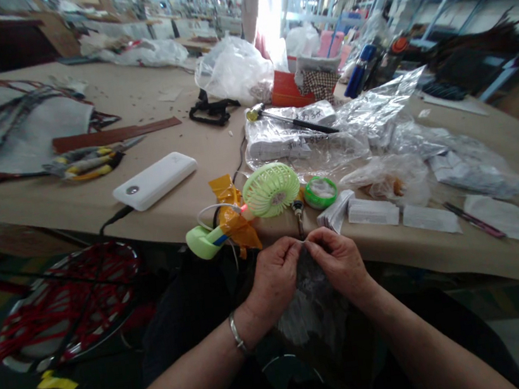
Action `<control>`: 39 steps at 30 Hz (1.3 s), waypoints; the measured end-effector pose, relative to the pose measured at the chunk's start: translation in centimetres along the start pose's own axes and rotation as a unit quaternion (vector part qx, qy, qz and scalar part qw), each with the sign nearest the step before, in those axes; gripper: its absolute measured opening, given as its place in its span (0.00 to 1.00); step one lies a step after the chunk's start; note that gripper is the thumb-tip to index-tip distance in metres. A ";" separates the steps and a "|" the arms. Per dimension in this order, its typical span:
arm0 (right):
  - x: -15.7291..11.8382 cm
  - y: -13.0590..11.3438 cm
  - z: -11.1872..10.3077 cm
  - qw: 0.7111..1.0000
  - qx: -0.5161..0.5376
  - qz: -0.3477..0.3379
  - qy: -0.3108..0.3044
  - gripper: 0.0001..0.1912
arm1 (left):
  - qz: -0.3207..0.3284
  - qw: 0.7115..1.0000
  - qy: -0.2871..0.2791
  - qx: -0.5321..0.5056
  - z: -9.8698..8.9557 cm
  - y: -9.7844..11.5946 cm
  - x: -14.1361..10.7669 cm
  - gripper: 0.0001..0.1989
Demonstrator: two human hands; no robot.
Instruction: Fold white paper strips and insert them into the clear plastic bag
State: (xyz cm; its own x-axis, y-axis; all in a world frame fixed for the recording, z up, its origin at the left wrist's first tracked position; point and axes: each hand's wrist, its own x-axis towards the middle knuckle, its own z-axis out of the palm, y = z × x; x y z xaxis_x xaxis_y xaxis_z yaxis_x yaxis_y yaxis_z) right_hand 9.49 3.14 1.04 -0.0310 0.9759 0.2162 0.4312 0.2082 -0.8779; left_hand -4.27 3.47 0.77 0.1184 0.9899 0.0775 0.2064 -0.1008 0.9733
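Note:
My left hand (275,276) and my right hand (340,263) meet at the table's front edge, thumbs and fingertips pinched together. Between them they grip the top of a clear plastic bag (310,309), which hangs down over my lap with pale pieces inside. Just beyond the fingertips is a small metal fitting (298,212) at the table edge. A green fan (271,190), fastened with orange tape (234,217), lies to the left of it. To the right sit a round green container (320,192) and stacks of white labels (373,211).
On the table (167,216) are a white power bank (156,180), yellow-handled tools (90,162), a hammer (297,120) on plastic-wrapped packs, crumpled clear bags (396,179) and a pen-like tool (476,220). A red-wrapped round stool (68,302) stands at the lower left.

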 end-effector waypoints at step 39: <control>-3.6 1.5 -6.9 0.897 -0.297 -0.326 0.037 0.09 | -0.300 0.862 -0.165 -0.373 3.6 0.7 -1.9 0.13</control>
State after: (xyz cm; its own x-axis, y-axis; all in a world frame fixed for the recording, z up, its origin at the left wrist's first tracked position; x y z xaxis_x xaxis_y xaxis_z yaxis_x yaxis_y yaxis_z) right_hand 16.46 -0.51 1.88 -0.4010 0.6479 0.6476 0.7482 0.6396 -0.1766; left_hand -0.86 1.19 0.50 0.5033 0.7469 -0.4346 -0.3415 0.6339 0.6940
